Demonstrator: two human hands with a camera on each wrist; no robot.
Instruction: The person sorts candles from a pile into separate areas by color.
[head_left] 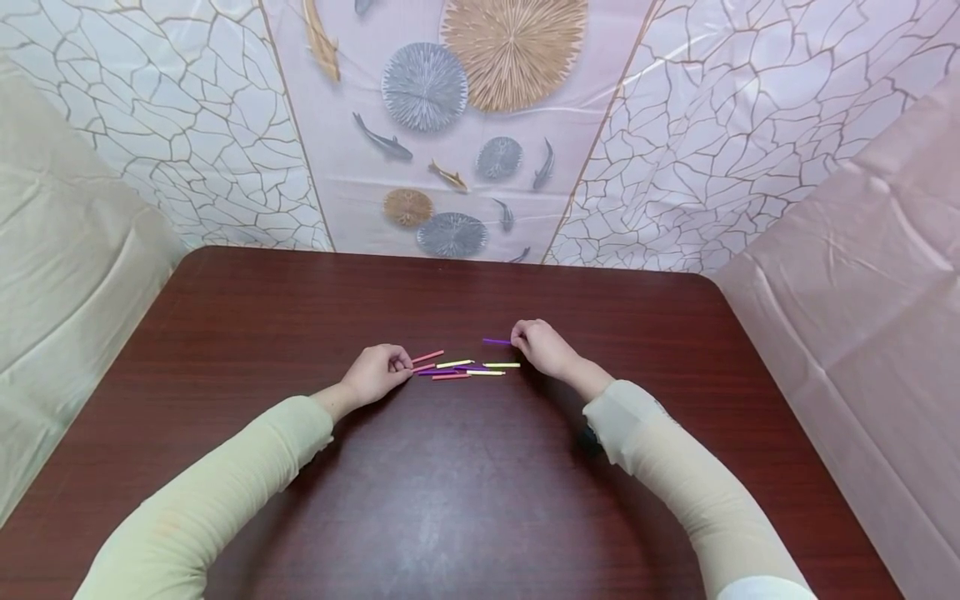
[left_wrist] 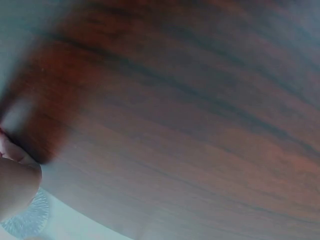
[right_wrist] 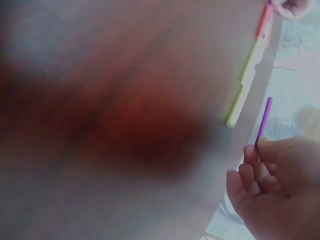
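My right hand [head_left: 543,346] pinches one end of a thin purple stick [right_wrist: 265,117] between thumb and fingertips. The stick points left, just behind the loose pile. At the pile's left end, my left hand [head_left: 377,373] has its fingers curled, with thumb and index at the end of a red stick [head_left: 423,367]. Between the hands several short sticks lie flat and overlapping: another red stick [head_left: 428,357], a yellow stick [head_left: 454,363], a second yellow stick [head_left: 502,365], a purple stick [head_left: 437,372] and a front red stick [head_left: 451,377]. The left wrist view shows only part of the left hand [left_wrist: 19,182].
The sticks lie on a dark red-brown wooden table [head_left: 450,483] with rounded far corners. A patterned cloth backdrop [head_left: 510,183] hangs behind it, and beige cloth [head_left: 847,292] falls along both sides.
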